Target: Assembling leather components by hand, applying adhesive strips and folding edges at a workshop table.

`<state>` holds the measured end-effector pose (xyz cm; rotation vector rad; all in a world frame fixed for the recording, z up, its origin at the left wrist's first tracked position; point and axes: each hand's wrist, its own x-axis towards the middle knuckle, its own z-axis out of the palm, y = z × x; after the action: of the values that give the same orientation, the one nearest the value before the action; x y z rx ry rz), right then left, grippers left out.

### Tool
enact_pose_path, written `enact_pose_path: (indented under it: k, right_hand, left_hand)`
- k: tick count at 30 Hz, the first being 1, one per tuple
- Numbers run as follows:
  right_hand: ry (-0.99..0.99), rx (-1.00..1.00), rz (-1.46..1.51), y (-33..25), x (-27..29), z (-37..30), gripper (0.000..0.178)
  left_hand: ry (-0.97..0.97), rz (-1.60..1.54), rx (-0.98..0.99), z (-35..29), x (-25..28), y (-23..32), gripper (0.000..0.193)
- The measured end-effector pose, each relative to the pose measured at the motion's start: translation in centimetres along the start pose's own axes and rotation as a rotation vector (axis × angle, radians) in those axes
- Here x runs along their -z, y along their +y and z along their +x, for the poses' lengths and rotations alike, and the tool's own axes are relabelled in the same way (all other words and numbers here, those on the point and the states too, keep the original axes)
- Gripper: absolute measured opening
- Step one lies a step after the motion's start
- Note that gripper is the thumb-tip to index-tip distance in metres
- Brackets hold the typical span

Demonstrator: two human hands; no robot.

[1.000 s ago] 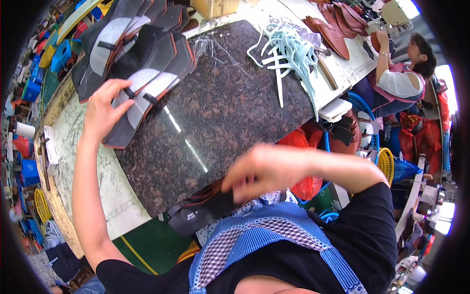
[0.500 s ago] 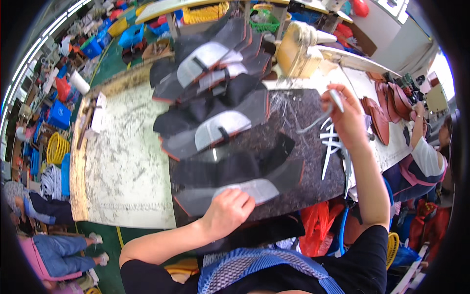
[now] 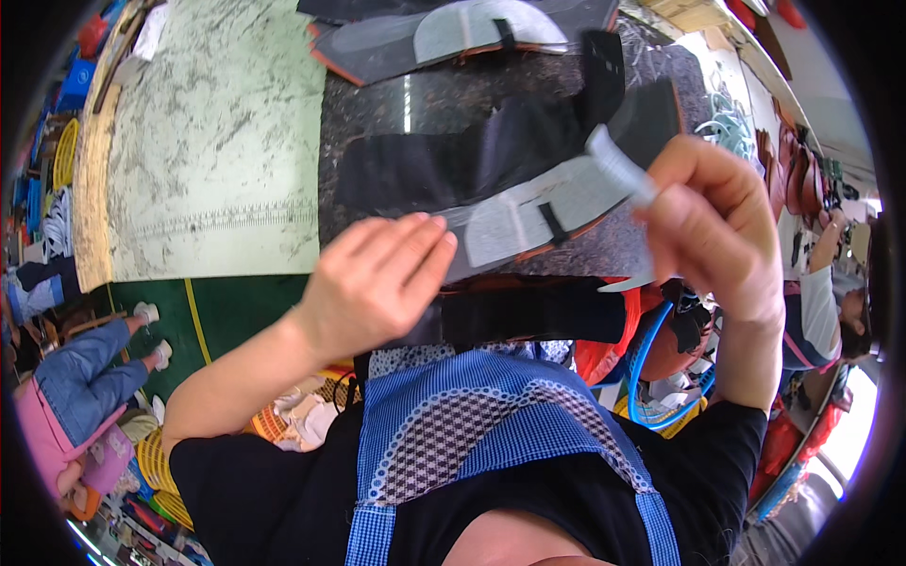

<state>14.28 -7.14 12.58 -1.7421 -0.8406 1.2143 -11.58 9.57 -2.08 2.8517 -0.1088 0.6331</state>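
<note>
The black leather-like panel lies flat between your two hands, on the speckled dark stone slab. Your left hand covers its lower left end, fingers close together and just beside the half-moon patch; whether they press down, you cannot tell from this view. Your right hand is over the panel's right end, thumb and fingers pinched narrow on a pale blue strip, both blurred. The strip's free end pokes out from your fingers above the patch's right end.

Your panel is smooth and dull black, orange-brown along its cut edge; the patch is pale grey with a matt surface, crossed by a short black tab. The strip is narrow, flat and curved. The panel's long axis slants from lower left, by your left fingers, to upper right; the strip points up and left from your right hand.

Beyond your panel, a similar black piece with its own grey half-moon lies near the slab's far side. Left of the slab is the scuffed white bench. A tangle of pale strips sits past your right hand, and a red plastic bag hangs below it, near your blue apron.
</note>
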Motion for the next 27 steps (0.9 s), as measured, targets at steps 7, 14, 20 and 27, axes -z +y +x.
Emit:
enact_pose_path:
  k: [7,14,20,27]
  right_hand:
    - [-0.252,-0.029,-0.316,4.0,-6.2,5.8,0.016]
    - [-0.283,-0.144,-0.477,3.8,-7.5,9.4,0.022]
    - [-0.102,0.118,-0.994,4.5,-6.0,9.1,0.036]
    - [-0.005,-0.091,-0.576,6.3,-2.0,7.4,0.026]
  left_hand:
    - [-0.117,-0.101,0.193,-3.5,-1.4,3.8,0.067]
    - [-0.015,-0.108,0.184,-3.7,-2.0,2.5,0.06]
    - [-0.083,-0.039,0.139,-1.8,-0.9,1.7,0.049]
    - [-0.282,-0.016,0.172,1.2,-0.7,1.8,0.082]
